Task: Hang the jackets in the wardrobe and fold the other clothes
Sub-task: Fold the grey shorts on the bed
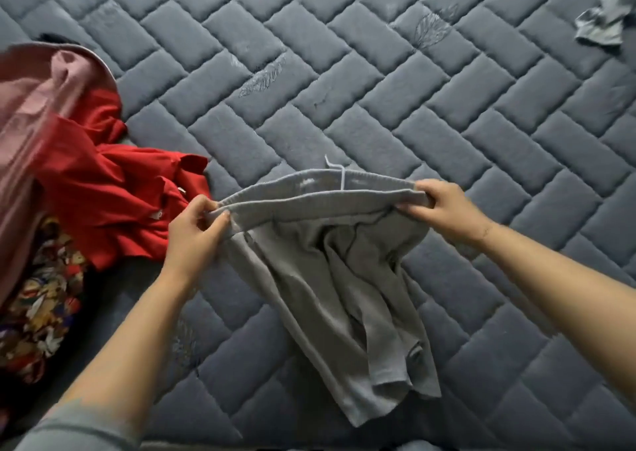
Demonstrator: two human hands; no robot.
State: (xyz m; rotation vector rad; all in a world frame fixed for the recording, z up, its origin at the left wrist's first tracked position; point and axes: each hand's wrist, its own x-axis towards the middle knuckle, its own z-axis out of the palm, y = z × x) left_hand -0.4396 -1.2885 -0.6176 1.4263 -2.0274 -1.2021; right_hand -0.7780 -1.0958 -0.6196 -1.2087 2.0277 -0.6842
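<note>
The left hand (194,225) pinches one end of the elastic waistband of a pair of grey shorts (339,278), fingers and thumb curled round the fabric. The right hand (444,206) grips the other end the same way, so the waistband is stretched taut between them. A white drawstring (339,173) loops up from the middle of the waistband. The legs of the shorts lie rumpled on the quilted grey mattress (378,89), toward the person. Left of the shorts sits a heap: a red garment (103,189), a pink garment (38,113) and a floral cloth (41,313). Far beyond the shorts, to the right, lies another grey garment (607,10).
</note>
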